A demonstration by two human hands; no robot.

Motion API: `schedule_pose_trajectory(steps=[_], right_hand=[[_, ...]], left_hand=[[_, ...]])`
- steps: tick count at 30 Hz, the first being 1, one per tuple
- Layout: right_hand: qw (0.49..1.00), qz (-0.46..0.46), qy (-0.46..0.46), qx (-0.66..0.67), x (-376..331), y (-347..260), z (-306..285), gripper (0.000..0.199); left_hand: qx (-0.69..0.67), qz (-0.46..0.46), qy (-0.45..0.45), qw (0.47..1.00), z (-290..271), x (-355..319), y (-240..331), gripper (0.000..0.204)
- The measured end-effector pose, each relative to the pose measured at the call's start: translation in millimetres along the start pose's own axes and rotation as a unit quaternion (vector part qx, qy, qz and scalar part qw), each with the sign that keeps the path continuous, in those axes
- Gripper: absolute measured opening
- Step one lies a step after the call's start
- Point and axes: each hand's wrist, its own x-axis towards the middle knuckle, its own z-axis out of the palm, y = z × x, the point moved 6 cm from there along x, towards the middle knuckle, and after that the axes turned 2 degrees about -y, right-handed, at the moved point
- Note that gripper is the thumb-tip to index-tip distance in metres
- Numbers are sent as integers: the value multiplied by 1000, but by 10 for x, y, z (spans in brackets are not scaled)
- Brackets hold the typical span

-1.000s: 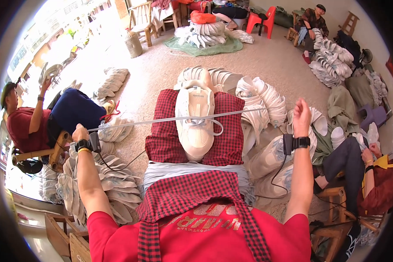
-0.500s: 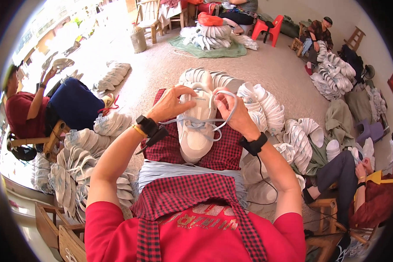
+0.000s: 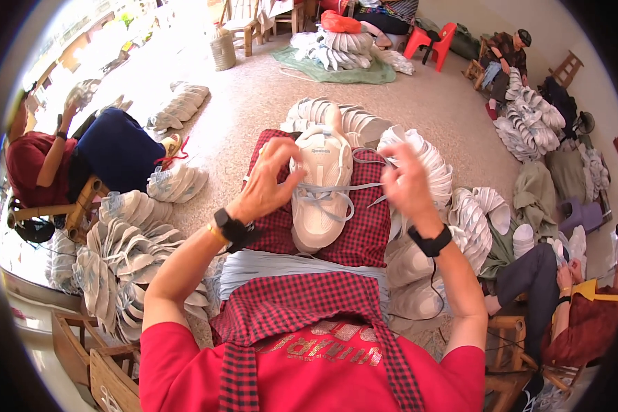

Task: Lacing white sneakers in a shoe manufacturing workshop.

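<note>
A cream sneaker point(image 3: 320, 230) rests on my lap over a red-and-black checked apron point(image 3: 275, 230), its toe toward me. A pale grey-blue shoelace point(image 3: 338, 187) runs across its front, with a loop hanging over the toe side. My right hand point(image 3: 410, 180), somewhat blurred, is off to the shoe's right with the lace running taut to its closed fingers. Beside the shoe's left edge is my left hand point(image 3: 269, 180), thumb and fingers apart and curved, with nothing visible in them. A bundle of light blue laces point(image 3: 302, 266) lies across my waist.
Rows of stacked white shoes point(image 3: 360, 123) lie beyond my knees, and more shoe piles point(image 3: 127, 250) stand to my left and right. Seated people work at both sides and at the back. A red plastic chair point(image 3: 429, 47) stands at the back.
My right hand has moved outward to the right, drawing the lace with it. The left hand has come down off the shoe's tongue area to its left side, fingers spreading.
</note>
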Motion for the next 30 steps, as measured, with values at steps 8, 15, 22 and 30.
schedule_pose_trajectory(steps=[8,15,22,30], right_hand=[[986,1,-168,12,-101,-17,501,17],[945,149,-263,121,-167,39,536,25],[957,100,-200,185,-27,198,559,35],[944,152,-166,240,72,324,669,36]], left_hand=[[99,144,-114,978,175,-188,293,19],[56,69,-21,996,230,-201,130,13],[98,4,7,995,297,-209,188,13],[94,9,-99,991,210,-129,310,11]])
